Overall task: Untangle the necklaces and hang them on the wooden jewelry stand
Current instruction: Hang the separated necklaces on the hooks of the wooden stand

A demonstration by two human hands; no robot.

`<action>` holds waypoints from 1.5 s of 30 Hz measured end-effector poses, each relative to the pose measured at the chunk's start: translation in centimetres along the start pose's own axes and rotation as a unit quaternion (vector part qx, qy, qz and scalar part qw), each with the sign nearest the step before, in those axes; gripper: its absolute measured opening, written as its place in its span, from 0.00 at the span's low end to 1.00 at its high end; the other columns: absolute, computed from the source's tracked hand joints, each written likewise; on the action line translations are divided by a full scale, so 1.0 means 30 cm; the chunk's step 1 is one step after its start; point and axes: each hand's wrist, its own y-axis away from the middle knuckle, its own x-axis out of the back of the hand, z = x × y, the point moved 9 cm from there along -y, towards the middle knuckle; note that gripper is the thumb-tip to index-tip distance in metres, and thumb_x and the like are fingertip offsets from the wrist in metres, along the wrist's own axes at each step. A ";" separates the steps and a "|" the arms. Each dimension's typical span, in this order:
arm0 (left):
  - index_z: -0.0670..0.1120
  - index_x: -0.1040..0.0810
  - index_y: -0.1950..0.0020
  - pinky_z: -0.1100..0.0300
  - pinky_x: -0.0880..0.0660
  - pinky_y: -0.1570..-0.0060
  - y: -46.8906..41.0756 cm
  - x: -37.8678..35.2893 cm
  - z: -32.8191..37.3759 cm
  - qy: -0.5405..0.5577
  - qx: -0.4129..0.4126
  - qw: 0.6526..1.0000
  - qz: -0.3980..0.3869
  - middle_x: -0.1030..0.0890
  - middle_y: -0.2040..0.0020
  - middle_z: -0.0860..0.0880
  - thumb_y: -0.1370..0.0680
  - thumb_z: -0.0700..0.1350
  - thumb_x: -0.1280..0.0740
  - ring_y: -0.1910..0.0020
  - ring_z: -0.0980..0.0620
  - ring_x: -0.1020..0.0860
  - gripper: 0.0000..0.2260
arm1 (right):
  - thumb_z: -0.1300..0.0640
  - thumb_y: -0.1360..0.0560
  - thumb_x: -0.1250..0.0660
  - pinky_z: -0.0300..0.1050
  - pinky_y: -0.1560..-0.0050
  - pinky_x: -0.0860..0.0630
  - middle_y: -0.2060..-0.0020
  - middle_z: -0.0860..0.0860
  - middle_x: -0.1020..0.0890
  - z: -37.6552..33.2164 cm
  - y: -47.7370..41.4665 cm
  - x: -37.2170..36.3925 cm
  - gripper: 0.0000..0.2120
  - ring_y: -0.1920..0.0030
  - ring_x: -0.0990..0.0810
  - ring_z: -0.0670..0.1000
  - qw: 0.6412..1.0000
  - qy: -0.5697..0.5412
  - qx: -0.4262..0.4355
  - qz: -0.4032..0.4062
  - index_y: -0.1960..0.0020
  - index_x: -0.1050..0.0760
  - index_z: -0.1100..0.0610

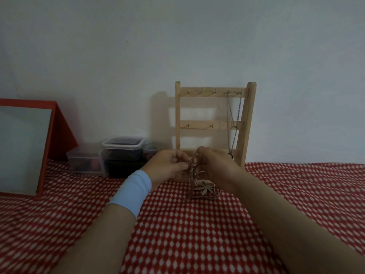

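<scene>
While both hands work just before its base, one wooden jewelry stand point(177, 115) is on record in the head view, upright on the red dotted cloth point(197, 234). The left hand point(167, 165) and right hand point(215, 165) each pinch the tangled necklaces point(191, 171); the chain count cannot be told. One flower pendant point(206, 187) lies under the bunch. One hung necklace point(235, 126) occupies the stand's top rail, right end. Left of the stand are at least two plastic containers point(122, 145) and one red-framed mirror point(23, 149).
</scene>
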 end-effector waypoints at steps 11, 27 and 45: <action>0.41 0.23 0.49 0.59 0.19 0.58 0.005 0.020 0.010 0.076 0.024 0.996 0.032 0.17 0.51 0.41 0.22 0.34 0.34 0.54 0.49 0.17 0.04 | 0.53 0.28 0.22 0.44 0.61 0.17 0.61 0.53 0.13 -0.011 0.031 0.005 0.14 0.66 0.17 0.48 0.982 0.185 0.016 0.032 0.52 0.18 0.63; 0.51 0.21 0.58 0.63 0.25 0.52 0.011 0.101 0.102 -0.268 -0.087 0.954 0.106 0.19 0.56 0.52 0.26 0.39 0.29 0.54 0.54 0.21 0.06 | 0.49 0.20 0.32 0.43 0.58 0.17 0.56 0.54 0.13 0.018 0.032 -0.019 0.15 0.58 0.14 0.53 0.963 0.268 0.010 -0.035 0.47 0.16 0.60; 0.47 0.19 0.48 0.58 0.19 0.51 0.006 0.023 0.039 -0.167 0.000 0.986 0.005 0.15 0.56 0.47 0.24 0.40 0.33 0.55 0.50 0.16 0.06 | 0.38 0.17 0.43 0.50 0.49 0.17 0.48 0.53 0.13 0.055 0.038 -0.055 0.18 0.50 0.14 0.57 0.972 0.218 -0.059 -0.060 0.42 0.19 0.46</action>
